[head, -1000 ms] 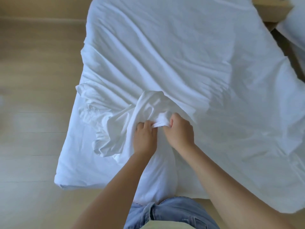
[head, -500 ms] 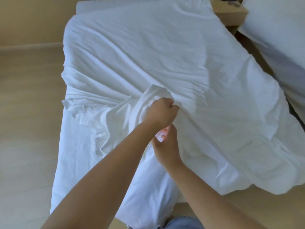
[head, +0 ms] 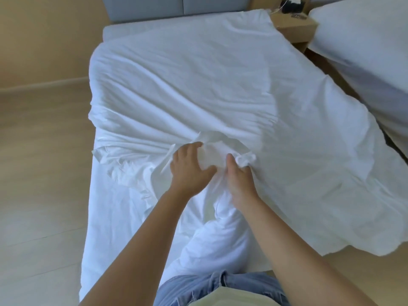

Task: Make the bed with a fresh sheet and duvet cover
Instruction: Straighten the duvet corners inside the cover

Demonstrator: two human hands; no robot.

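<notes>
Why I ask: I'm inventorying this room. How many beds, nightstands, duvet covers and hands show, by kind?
Beds: 2, near bed, second bed
Nightstand: 1
Duvet cover: 1
Hands: 2, left hand, right hand
Total: 6

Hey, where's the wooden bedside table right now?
The bedside table sits at the top right of the head view, between the far corner of the duvet and the second bed.
</notes>
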